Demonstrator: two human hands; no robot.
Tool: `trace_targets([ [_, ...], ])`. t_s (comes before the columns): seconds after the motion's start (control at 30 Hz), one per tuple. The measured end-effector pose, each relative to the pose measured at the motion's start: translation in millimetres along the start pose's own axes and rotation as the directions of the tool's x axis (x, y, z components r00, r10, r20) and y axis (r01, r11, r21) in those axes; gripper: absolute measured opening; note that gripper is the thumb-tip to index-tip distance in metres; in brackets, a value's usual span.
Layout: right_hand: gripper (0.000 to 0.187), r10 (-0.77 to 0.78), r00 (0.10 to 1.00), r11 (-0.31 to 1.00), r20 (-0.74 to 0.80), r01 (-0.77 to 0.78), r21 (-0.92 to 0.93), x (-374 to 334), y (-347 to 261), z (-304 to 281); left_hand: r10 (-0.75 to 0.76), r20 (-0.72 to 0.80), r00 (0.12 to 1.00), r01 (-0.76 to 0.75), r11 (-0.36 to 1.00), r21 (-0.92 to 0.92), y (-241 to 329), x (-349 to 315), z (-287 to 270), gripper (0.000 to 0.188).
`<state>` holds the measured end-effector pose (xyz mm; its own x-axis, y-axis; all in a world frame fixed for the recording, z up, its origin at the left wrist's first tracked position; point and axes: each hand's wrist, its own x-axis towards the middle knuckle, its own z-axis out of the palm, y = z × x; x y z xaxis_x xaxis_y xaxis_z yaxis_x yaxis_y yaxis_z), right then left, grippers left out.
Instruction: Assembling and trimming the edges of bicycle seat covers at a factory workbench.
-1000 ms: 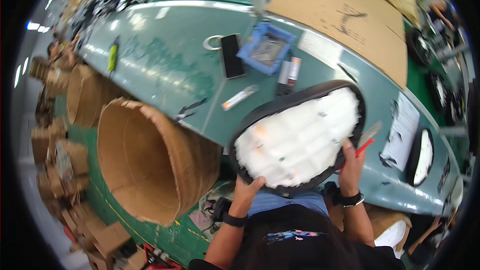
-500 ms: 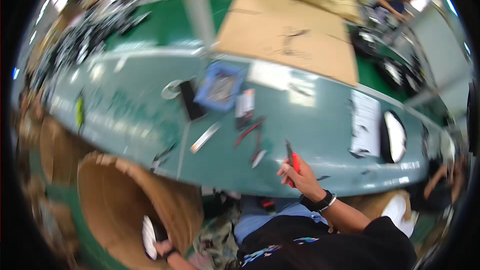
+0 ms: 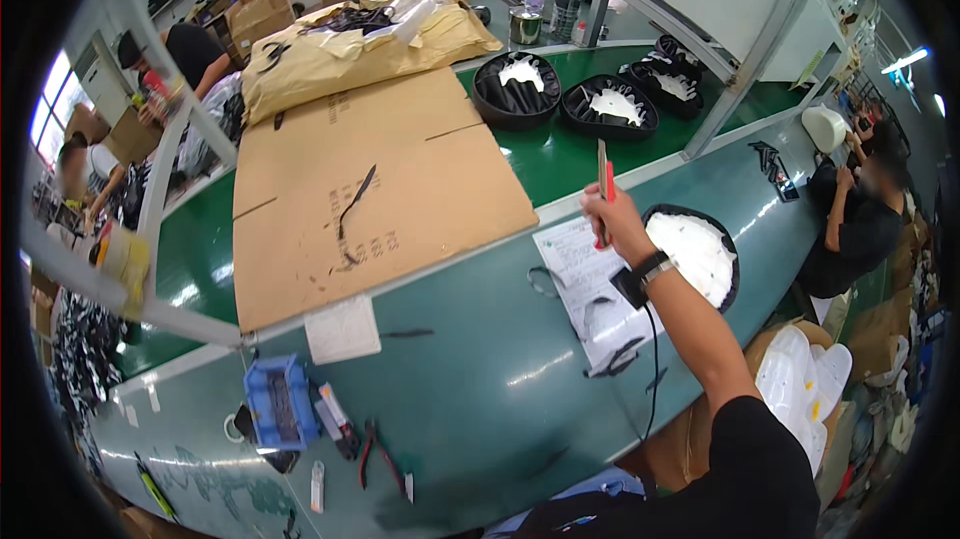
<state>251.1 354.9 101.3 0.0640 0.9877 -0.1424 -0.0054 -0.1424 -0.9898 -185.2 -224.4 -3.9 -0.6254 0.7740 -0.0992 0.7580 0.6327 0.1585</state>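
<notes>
My right hand (image 3: 618,221) is closed around a red-handled tool (image 3: 607,179) with a narrow grey end pointing away from me. It is raised over the green table, above a printed paper sheet (image 3: 572,257). Just right of the hand lies a black, rounded padded piece with a white inside (image 3: 692,251), partly covered by my wrist. A dark band and a black box with a cord (image 3: 652,339) sit at that wrist. My left hand is out of view.
A blue bin (image 3: 262,371), a pair of red-handled pliers (image 3: 366,459) and a cutter (image 3: 338,421) lie front left. Beyond the table edge is a large cardboard sheet (image 3: 300,239). More black-and-white pieces (image 3: 612,107) stand behind. Metal posts (image 3: 765,44) rise there. A co-worker (image 3: 865,224) sits right.
My view has swung right and up. My right hand has reached forward and right with the red-handled tool, to beside the black-and-white piece. My left hand, earlier inside a barrel, has left view.
</notes>
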Motion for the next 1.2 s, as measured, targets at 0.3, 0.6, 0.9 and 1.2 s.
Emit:
trace_targets([
  [0.3, 0.051, 0.13, 0.99, 0.966, -0.061, -0.113, 0.233, 260, 63, 57, 0.07, 0.039, 0.997, -0.063, 0.984, -0.165, 152, 46, 7, 0.011],
  [0.6, 0.021, 0.088, 0.99, 0.97, -0.11, -0.06, 0.234, 263, 57, 69, -0.286, 0.427, 0.858, 0.503, 0.304, -0.809, 169, 70, 32, 0.032],
  [0.9, 0.014, 0.553, 0.721, 0.833, 0.418, -0.499, -0.24, -169, 20, 17, 0.265, 0.547, 0.794, 0.606, -0.285, -0.743, 267, 113, -23, 0.051],
  [1.2, 0.027, 0.248, 0.642, 0.835, 0.725, 0.237, -0.496, -341, 70, -5, 0.159, 0.562, 0.811, 0.565, -0.459, -0.685, 180, 29, 2, 0.062],
])
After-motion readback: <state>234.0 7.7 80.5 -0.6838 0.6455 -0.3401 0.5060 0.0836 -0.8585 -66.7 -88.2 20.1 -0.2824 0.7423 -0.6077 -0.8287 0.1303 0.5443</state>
